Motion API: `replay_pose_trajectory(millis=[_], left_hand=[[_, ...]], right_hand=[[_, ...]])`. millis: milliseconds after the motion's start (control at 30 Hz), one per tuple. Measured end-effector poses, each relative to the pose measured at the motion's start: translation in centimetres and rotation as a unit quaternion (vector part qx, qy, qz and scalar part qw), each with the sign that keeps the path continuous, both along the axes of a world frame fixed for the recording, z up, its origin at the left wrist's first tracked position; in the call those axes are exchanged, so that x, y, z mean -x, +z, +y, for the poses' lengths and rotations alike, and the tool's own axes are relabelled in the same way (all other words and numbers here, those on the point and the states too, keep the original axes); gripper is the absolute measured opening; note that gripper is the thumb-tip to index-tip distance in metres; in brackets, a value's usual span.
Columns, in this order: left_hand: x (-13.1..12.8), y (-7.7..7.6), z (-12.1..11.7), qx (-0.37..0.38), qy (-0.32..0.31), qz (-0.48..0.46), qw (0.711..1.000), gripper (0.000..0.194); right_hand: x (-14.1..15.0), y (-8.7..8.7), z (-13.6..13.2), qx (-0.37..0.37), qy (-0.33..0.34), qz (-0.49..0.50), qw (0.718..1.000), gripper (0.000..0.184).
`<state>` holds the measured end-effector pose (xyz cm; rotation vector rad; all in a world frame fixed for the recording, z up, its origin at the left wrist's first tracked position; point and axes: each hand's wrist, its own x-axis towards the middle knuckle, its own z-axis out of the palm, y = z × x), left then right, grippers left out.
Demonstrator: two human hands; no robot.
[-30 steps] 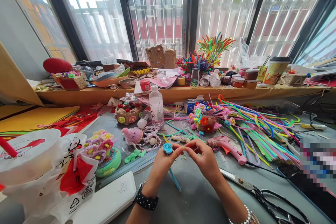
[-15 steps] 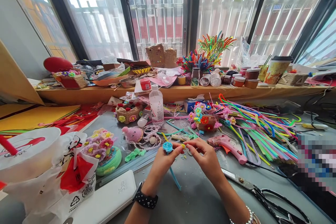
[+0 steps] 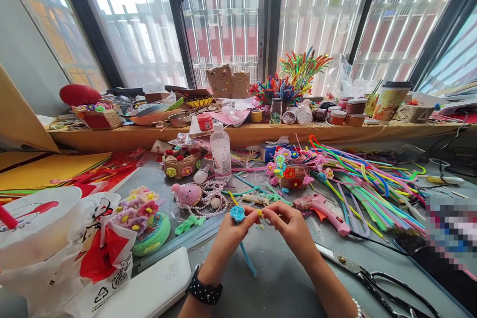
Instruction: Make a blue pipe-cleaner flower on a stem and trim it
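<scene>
My left hand (image 3: 231, 236) is closed round a blue pipe cleaner flower (image 3: 237, 213), its bloom standing above the fingers. The flower's blue stem (image 3: 248, 260) hangs below that hand toward the tabletop. Between the fingertips of both hands is a small yellow piece (image 3: 260, 212), fuzzy-looking and partly hidden. My right hand (image 3: 292, 226) pinches it from the right. Just beyond the right hand lies a pink glue gun (image 3: 326, 211). Large scissors (image 3: 357, 268) rest on the table beside the right forearm.
Loose pipe cleaners (image 3: 376, 198) spread over the right side. Behind the hands stand a plastic bottle (image 3: 221, 151) and a flower-covered basket (image 3: 292, 174). At left are a white power bank (image 3: 149, 283), a green-based flower piece (image 3: 156, 236) and a large lidded cup (image 3: 40, 228). A phone (image 3: 443, 273) lies right.
The camera view has shifted slightly. Both hands stay together at the yellow piece, with the right fingers slightly changed in position; the blue flower remains in my left hand.
</scene>
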<state>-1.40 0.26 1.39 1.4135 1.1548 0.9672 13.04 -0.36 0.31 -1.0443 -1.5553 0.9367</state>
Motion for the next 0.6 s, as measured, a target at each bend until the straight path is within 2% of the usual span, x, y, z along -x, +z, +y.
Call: replay_pose_trajectory(millis=[167, 333, 433, 533, 600], left_hand=[[-0.09, 0.19, -0.16, 0.015, -0.062, 0.007, 0.998, 0.030], [-0.09, -0.08, -0.33, 0.001, -0.084, 0.005, 0.996, 0.029], [-0.03, -0.44, -0.25, -0.009, -0.093, 0.000, 0.996, 0.028], [-0.10, -0.61, -0.11, -0.017, -0.085, 0.004, 0.996, 0.029], [-0.18, -0.59, -0.03, -0.034, -0.052, 0.012, 0.998, 0.027]], right_hand=[[0.15, -0.52, 0.39, 0.049, 0.022, 0.048, 0.997, 0.031], [0.15, -0.76, 0.55, 0.065, 0.125, 0.024, 0.990, 0.036], [0.07, -0.57, 0.52, 0.086, 0.154, 0.047, 0.983, 0.036], [0.09, -0.46, 0.49, 0.110, 0.152, 0.086, 0.978, 0.034], [0.16, -0.54, 0.50, 0.119, 0.114, 0.115, 0.980, 0.033]])
